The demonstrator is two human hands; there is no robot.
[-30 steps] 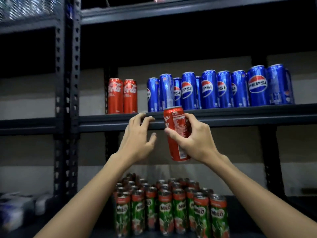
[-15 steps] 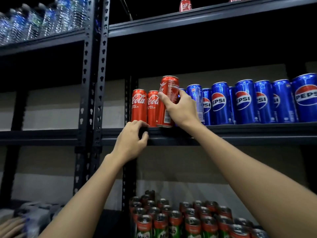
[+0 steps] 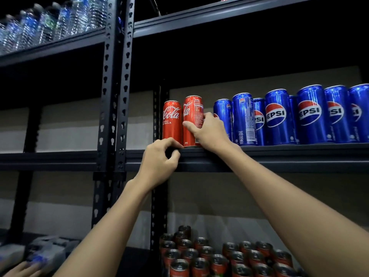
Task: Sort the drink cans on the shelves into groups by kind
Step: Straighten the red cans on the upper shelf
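While upright on the shelf edge, red cola can in right hand's grasp, left hand loosely curled, holding nothing.

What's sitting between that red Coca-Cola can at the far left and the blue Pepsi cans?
In the head view, one more red can, gripped by the right hand.
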